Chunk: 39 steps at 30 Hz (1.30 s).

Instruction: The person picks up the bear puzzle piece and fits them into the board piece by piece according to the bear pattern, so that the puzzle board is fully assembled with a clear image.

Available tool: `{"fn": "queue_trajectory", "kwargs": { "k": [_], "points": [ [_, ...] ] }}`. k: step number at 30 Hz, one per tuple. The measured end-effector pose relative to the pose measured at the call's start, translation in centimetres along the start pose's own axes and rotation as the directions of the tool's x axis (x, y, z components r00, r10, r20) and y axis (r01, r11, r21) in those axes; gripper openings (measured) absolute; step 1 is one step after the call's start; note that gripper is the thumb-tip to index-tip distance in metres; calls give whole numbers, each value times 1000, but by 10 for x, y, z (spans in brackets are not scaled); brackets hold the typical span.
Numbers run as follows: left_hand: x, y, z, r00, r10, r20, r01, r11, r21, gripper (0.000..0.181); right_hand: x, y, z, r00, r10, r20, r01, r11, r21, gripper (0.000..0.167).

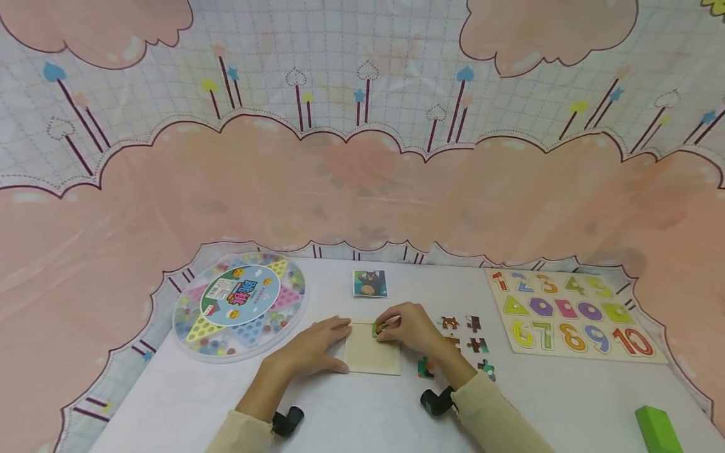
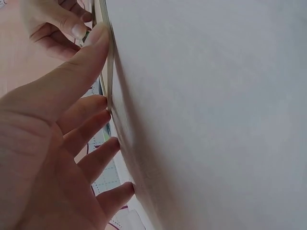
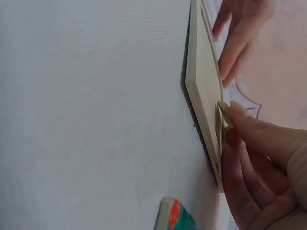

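Observation:
A shallow square wooden puzzle board [image 1: 370, 358] lies in the middle of the table. Against its left side rests my left hand [image 1: 317, 345], fingers spread and fairly straight, the thumb [image 2: 86, 57] along the near edge. My right hand [image 1: 412, 326] pinches a small green jigsaw piece [image 1: 376, 329] between thumb and fingers over the board's upper right part. The right wrist view shows that piece [image 3: 223, 109] tilted on edge at the board's surface; its picture is mostly hidden. Several loose jigsaw pieces [image 1: 477, 345] lie right of the board, some partly behind the right forearm.
A picture card with a bear [image 1: 370, 284] lies beyond the board. At the left is a round Chinese checkers box [image 1: 240, 308]. A wooden number and shape board [image 1: 572, 314] lies at the right, and a green block [image 1: 657, 429] sits near the front right.

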<state>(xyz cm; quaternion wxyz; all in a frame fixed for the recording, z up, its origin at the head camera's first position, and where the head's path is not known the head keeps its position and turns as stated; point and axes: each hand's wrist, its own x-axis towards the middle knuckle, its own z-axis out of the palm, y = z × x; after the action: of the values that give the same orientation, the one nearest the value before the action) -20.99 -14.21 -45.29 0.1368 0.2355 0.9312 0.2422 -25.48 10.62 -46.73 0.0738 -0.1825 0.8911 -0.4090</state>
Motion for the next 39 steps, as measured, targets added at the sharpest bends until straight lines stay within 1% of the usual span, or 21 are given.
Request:
{"fn": "queue_trajectory", "kwargs": {
  "k": [6,10,16,25,31,36,39],
  "points": [
    [-1,-1,0,1000,6,-4,-6,1000,16,78,4,-4,4,999,-38,16,38,998,-41,19],
    [-1,0,-1,1000,8,-8,-8,1000,15,78,8,-8,7,998,-56,36,58,998,-40,19],
    [-2,0,0,1000,4,4,-4,1000,16,79,12,-14,13,995,-71,66,75,996,-49,20],
    [0,-3,-1,1000,12,4,-12,1000,17,78,20,-20,24,992,-110,59,114,992,-54,20],
    [-1,-4,-2,1000,2,7,-3,1000,27,79,22,-25,24,990,-127,61,132,988,-78,18],
    [-2,-3,-2,1000,-8,20,8,1000,18,76,21,-28,22,990,-111,93,121,986,-113,19],
    [-2,-1,-2,999,-14,31,14,1000,14,75,20,-28,21,991,-99,92,111,983,-143,18]
  ]
}}
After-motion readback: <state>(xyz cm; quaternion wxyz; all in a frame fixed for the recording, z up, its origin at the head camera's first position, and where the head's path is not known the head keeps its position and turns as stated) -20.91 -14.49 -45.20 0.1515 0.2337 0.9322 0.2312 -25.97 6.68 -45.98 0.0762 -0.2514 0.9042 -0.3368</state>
